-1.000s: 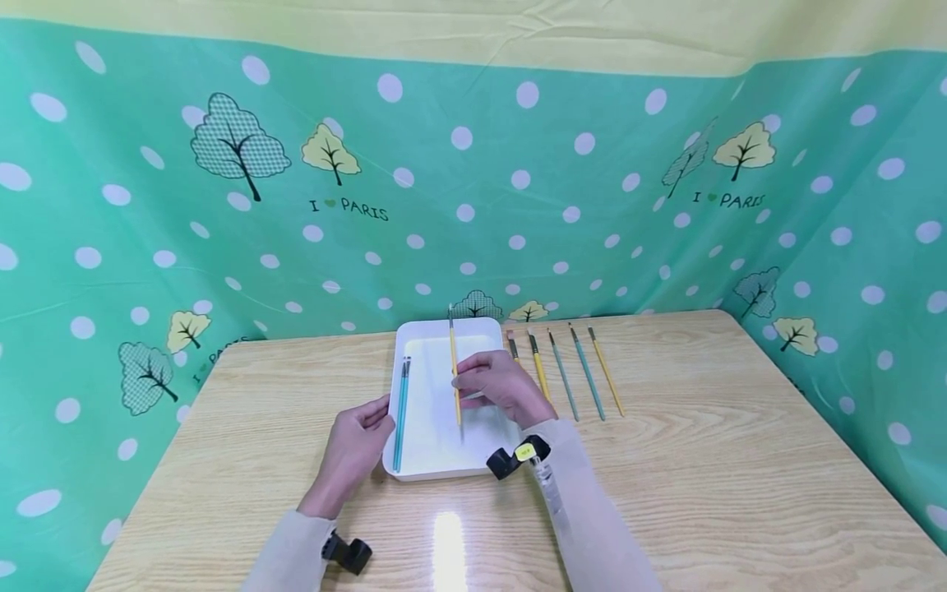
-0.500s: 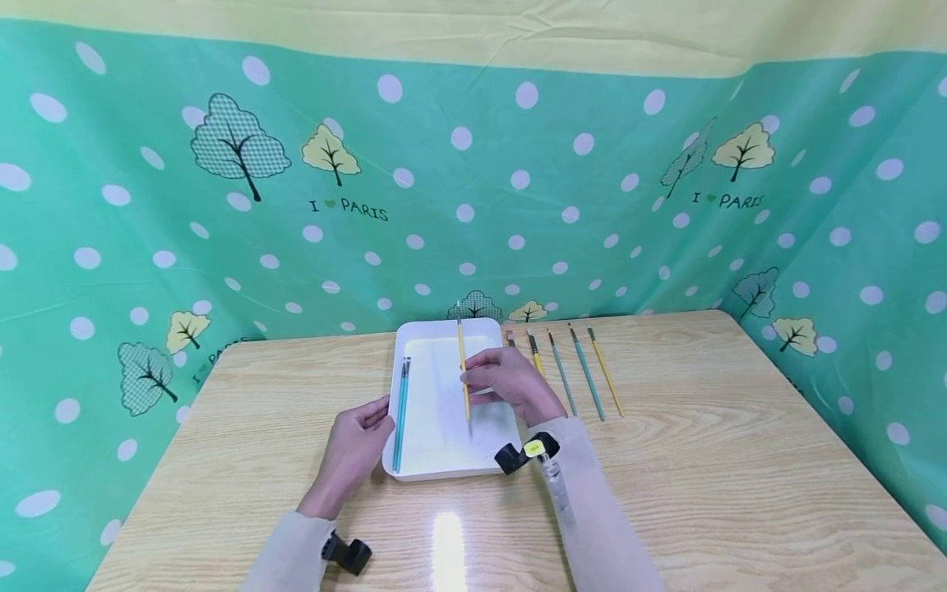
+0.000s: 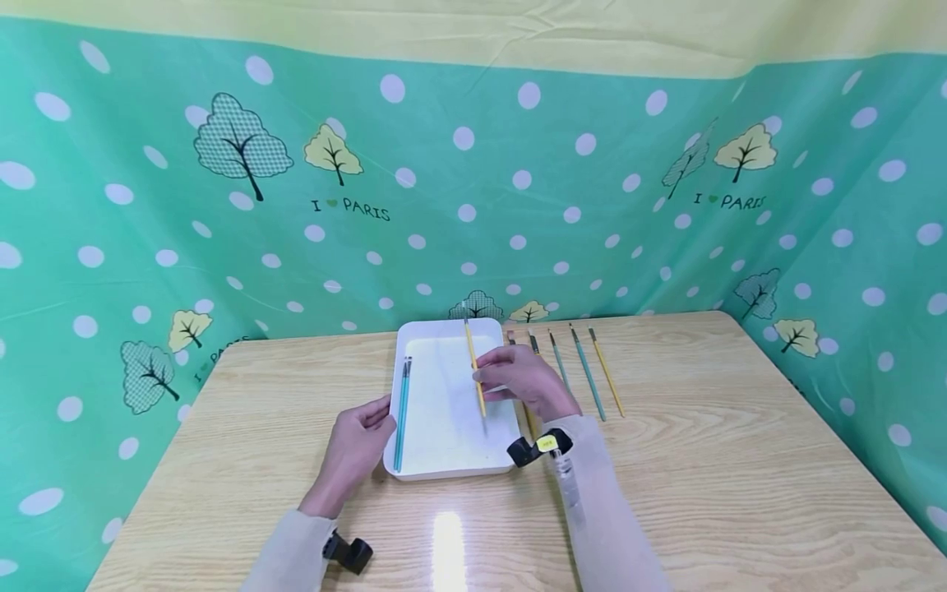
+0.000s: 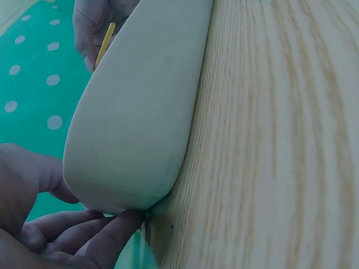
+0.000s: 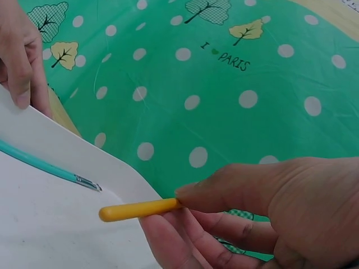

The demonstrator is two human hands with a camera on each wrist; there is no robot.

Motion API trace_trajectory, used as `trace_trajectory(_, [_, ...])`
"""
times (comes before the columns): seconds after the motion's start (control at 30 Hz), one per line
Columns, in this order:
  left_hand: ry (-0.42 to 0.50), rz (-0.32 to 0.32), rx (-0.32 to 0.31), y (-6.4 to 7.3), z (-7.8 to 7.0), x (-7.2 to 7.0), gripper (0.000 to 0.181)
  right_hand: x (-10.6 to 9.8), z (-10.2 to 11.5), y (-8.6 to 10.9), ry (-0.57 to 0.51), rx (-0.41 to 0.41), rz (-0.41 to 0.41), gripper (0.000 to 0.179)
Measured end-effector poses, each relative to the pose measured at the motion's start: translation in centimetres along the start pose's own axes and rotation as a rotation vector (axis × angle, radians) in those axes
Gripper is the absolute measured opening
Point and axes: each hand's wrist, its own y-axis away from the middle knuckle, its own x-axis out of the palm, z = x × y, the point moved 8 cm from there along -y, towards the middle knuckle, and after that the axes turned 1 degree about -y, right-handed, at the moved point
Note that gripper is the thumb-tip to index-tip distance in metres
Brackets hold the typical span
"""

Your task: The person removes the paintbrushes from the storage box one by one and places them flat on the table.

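Observation:
My right hand pinches a yellow-handled paintbrush between thumb and fingers. The brush is over the right half of a white tray, bristle end pointing away; in the right wrist view the rounded end of the yellow handle juts from the fingertips. My left hand grips the tray's left wall. In the left wrist view its thumb is at the rim and its fingers are against the outer side. Teal paintbrushes lie side by side inside the tray, along its left wall.
Right of the tray, several paintbrushes lie in a row on the wooden table, among them a teal brush and a yellow brush. My right hand and wrist partly cover the nearer ones. A green dotted curtain hangs behind the table.
My right hand has shifted rightward over the tray with the yellow paintbrush, which now tilts slightly more. The left hand and tray have stayed in place.

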Motion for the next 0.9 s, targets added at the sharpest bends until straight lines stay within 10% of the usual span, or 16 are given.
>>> trace_trajectory(0.9, [0.017, 0.015, 0.007, 0.1, 0.0, 0.0, 0.048, -3.6, -0.6, 0.1, -0.027, 0.03, -0.099, 0.031])
